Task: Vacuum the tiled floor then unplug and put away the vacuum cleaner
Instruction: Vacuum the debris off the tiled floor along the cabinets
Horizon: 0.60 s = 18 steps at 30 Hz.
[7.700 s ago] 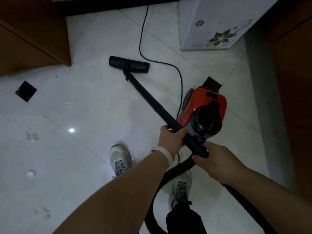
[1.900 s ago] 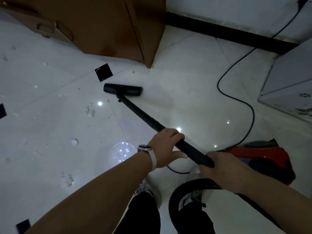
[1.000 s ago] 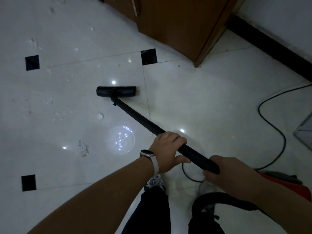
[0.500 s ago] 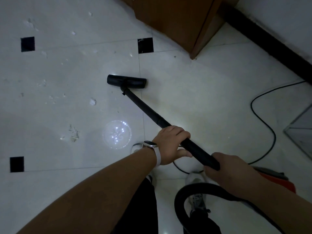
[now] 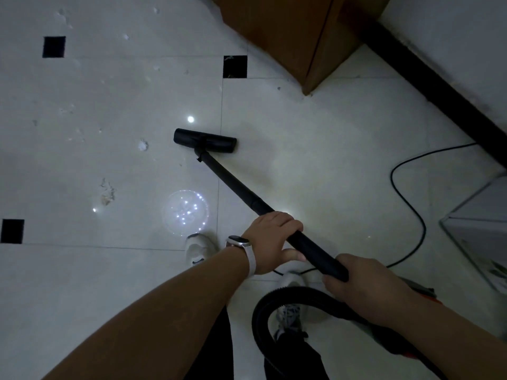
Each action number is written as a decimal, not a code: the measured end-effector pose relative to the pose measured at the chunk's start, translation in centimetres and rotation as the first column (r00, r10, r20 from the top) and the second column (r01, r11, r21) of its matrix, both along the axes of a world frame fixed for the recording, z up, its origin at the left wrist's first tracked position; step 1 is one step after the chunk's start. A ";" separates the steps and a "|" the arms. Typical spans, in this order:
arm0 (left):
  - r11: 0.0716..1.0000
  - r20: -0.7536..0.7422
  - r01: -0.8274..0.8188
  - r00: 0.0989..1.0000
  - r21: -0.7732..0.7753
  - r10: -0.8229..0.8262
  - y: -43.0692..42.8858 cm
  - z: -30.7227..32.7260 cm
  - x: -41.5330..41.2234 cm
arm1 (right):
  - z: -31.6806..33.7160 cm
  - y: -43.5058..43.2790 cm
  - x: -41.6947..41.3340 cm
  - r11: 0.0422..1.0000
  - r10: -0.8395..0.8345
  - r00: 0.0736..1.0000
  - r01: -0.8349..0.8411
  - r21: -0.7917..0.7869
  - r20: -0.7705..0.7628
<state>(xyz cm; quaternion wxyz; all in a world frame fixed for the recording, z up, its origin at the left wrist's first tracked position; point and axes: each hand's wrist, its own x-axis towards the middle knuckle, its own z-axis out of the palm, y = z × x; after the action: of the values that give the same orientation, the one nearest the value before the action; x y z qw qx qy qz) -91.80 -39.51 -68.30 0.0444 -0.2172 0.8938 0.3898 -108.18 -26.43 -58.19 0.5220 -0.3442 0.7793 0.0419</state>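
Vacuuming step in hand. The floor head (image 5: 205,140) sits flat on the tiled floor (image 5: 315,160), straddling a grout line, with the black wand (image 5: 233,182) slanting back from it to the person.

Left hand (image 5: 270,237): fingers wrapped over the wand at mid-length, thumb underneath. Right hand (image 5: 365,286): closed round the wand's rear end, where the ribbed hose (image 5: 288,294) loops down beside the feet. Only a sliver of the vacuum body (image 5: 411,287) shows, behind the right forearm.

Debris: one pale scrap (image 5: 142,145) lies just left of the head, a larger patch (image 5: 107,192) nearer the person, and more specks up and left. Judged: much of the left-hand floor is not yet done, and unplugging and stowing are both outstanding.

Risks, judged:
- The power cord (image 5: 411,204) curves across the floor on the right and runs in close to the shoes (image 5: 197,248). A step back or a tug on the body could snag it or pull the plug early.
- The hose loop at the ankles could trip the person on a turn.
- A stroke forward and to the right could knock the head against the brown cabinet (image 5: 288,31) corner.
- Fast passes may scatter light scraps, not lift them.
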 end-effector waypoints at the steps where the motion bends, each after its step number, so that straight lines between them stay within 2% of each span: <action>1: 1.000 0.004 -0.009 1.000 0.002 0.009 0.2 -0.1 0.3 | -0.1 0.0 0.1 1.000 0.017 1.000 -0.017 -0.002 -0.002; 9: 0.999 0.096 -0.033 0.995 -0.005 0.033 -2.4 -0.9 3.7 | -1.5 -2.8 2.6 0.998 0.031 0.994 -0.025 -0.059 0.102; 18: 0.998 0.118 -0.059 0.991 -0.009 0.060 -6.1 -0.7 7.6 | -2.0 -6.6 6.1 0.998 0.022 0.992 -0.015 -0.056 0.122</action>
<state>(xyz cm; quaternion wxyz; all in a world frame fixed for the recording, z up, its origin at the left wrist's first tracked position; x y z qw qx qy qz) -84.18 -45.58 -69.04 0.0850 -0.2668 0.8838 0.3748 -102.05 -33.07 -60.22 0.5587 -0.3675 0.7434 0.0044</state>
